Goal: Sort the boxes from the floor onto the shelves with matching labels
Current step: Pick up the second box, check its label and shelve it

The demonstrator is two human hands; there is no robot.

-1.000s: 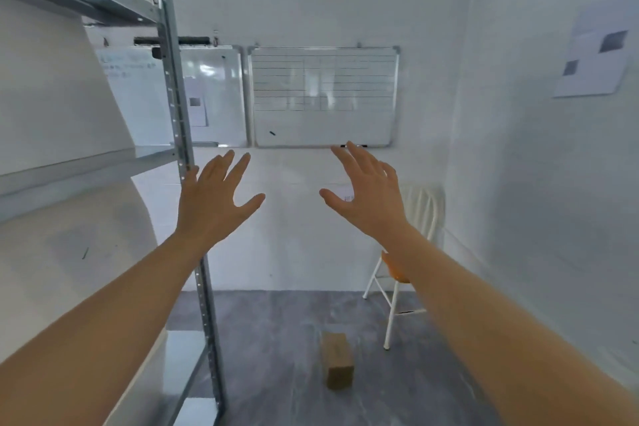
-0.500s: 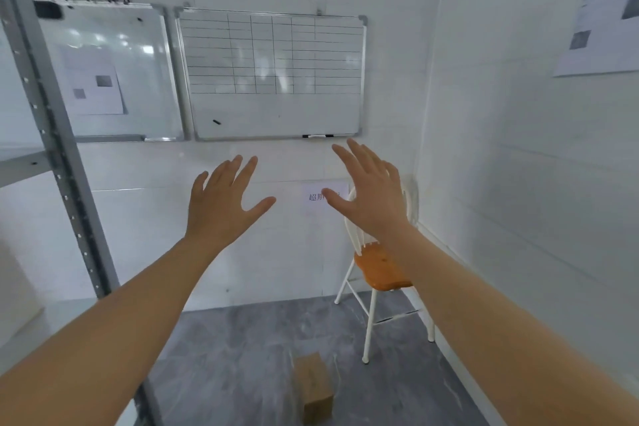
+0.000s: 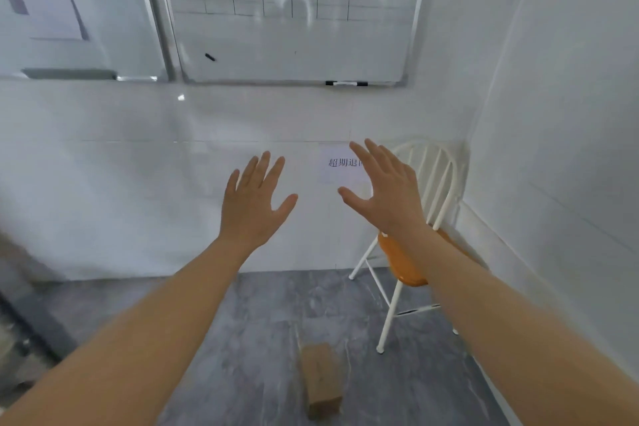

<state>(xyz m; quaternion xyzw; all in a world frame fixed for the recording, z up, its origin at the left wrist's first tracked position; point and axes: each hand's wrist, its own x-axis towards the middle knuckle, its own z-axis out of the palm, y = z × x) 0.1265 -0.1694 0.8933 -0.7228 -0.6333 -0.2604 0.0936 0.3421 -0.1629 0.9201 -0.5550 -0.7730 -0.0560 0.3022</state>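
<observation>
One brown cardboard box [image 3: 321, 379] lies on the grey floor, low in the middle of the view. Both arms are stretched forward well above it. My left hand [image 3: 254, 201] is open with fingers spread and holds nothing. My right hand [image 3: 385, 194] is also open and empty, a little to the right, in front of a paper label [image 3: 337, 164] stuck on the white wall. Only a blurred dark edge of the metal shelf unit [image 3: 20, 315] shows at the far left.
A white chair with an orange seat [image 3: 403, 263] stands in the right corner, close behind my right forearm. Two whiteboards [image 3: 294, 28] hang on the far wall. A white wall [image 3: 553, 149] closes the right side. Grey floor [image 3: 269, 315] lies around the box.
The view has swung right and downward: the shelf unit has slid almost out at the left, the box and chair sit more central. Both hands stay open and raised.
</observation>
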